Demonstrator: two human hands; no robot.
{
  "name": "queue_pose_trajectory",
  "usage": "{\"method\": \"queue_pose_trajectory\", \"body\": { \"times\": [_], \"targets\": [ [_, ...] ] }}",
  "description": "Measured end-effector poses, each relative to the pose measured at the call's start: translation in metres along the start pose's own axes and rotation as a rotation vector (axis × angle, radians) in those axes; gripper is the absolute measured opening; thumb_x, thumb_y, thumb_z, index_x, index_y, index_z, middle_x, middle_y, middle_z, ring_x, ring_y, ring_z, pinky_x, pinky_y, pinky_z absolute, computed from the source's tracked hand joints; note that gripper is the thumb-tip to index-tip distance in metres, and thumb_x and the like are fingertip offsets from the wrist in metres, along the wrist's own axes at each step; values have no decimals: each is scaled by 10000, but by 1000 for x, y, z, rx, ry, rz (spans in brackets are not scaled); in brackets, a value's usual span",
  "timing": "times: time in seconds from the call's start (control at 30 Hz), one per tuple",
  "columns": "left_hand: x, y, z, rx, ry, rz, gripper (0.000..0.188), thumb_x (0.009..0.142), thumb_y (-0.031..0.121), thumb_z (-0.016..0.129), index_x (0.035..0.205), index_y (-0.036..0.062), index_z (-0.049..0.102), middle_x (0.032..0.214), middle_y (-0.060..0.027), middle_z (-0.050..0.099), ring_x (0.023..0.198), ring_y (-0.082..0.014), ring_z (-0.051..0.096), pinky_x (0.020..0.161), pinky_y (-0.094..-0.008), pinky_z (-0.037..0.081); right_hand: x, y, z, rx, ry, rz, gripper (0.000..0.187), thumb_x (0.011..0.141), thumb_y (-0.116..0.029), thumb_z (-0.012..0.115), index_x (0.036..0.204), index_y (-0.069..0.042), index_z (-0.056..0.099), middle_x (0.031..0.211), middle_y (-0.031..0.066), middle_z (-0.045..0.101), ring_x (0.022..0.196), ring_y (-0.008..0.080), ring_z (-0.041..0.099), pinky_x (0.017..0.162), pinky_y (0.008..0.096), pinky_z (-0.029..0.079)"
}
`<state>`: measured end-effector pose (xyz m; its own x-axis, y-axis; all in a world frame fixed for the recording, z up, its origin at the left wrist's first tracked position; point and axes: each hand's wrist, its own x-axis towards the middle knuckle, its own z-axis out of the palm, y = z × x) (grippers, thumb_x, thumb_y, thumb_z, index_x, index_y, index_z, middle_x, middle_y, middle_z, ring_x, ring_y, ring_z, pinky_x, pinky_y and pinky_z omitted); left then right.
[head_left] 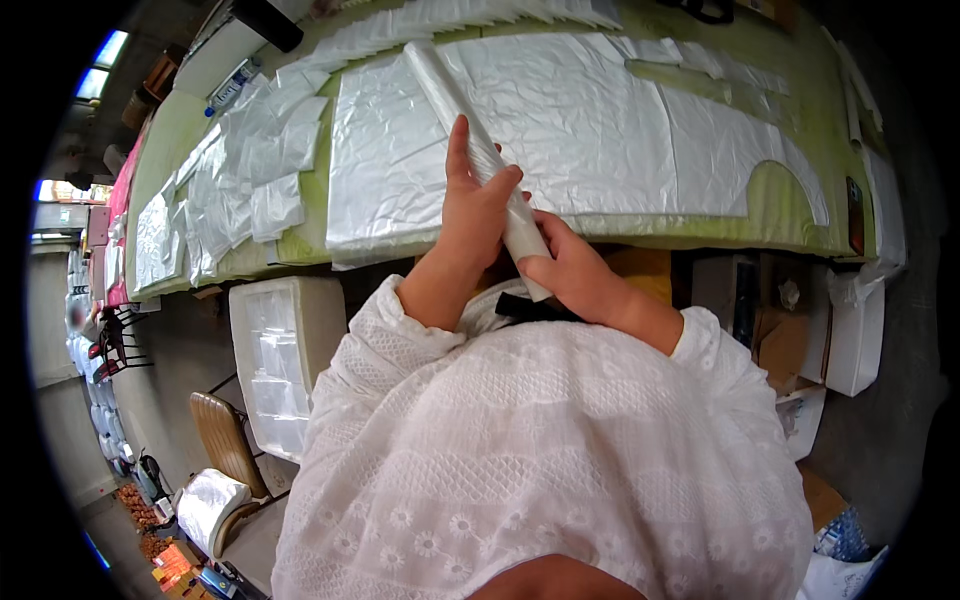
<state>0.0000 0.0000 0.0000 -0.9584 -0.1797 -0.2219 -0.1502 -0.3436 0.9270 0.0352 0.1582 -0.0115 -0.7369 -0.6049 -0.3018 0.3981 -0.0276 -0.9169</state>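
Observation:
A long, whitish roll of plastic film (pixel 440 82) slants across my front, its far end over the table and its near end close to my waist. My left hand (pixel 475 208) wraps round the middle of the roll, index finger stretched along it and thumb across the top. Lower down, my right hand (pixel 572 268) grips the near end, with some fingers hidden behind it. Beyond both hands, a large crinkled sheet of clear plastic (pixel 570 130) lies flat on the green-covered table (pixel 790 222).
Stacks of clear plastic bags (pixel 285 150) cover the table's left part, near a plastic bottle (pixel 232 86). A black cylinder (pixel 266 24) lies at the far left. Below the table edge stand a white bin (pixel 325 330) holding plastic pieces and a brown-backed chair (pixel 228 440). Cardboard (pixel 782 345) sits under the right side.

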Motion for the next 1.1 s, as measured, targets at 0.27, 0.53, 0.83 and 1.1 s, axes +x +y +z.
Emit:
{"method": "queue_pose_trajectory", "body": {
  "times": [0.27, 0.53, 0.83, 1.1],
  "targets": [
    [93, 47, -18, -216, 112, 76, 957, 888, -92, 579, 1633, 324, 146, 1295, -98, 500, 940, -215, 600, 808, -425, 575, -40, -34, -32, -53, -85, 95, 737, 915, -176, 616, 1569, 4, 329, 1394, 100, 521, 1209, 161, 526, 1019, 312, 453],
    [103, 57, -68, -373, 169, -37, 515, 1012, 66, 538, 1517, 131, 458, 1329, -155, 556, 1188, -303, 624, 977, -444, 573, -164, -28, -113, -136, 62, 213, 761, 789, -115, 693, 1495, 4, 439, 1311, 65, 588, 1146, 147, 577, 976, 320, 477],
    [21, 36, -48, -72, -135, -319, 470, 1010, 95, 562, 1474, 41, 512, 1270, -126, 619, 1118, -220, 640, 845, -380, 609, -67, -57, -91, -892, 355, -285, 526, 870, -170, 739, 1368, -82, 590, 1153, 135, 690, 1053, 260, 678, 934, 361, 524],
    [-29, 33, -77, 265, -164, -468, 261, 987, 109, 641, 1230, 22, 682, 1047, -34, 672, 895, -120, 643, 752, -284, 583, -12, -65, -129, -1267, 456, -269, 504, 864, -265, 698, 1339, -120, 615, 1093, 136, 682, 1024, 340, 655, 911, 423, 530]
  ]
}}
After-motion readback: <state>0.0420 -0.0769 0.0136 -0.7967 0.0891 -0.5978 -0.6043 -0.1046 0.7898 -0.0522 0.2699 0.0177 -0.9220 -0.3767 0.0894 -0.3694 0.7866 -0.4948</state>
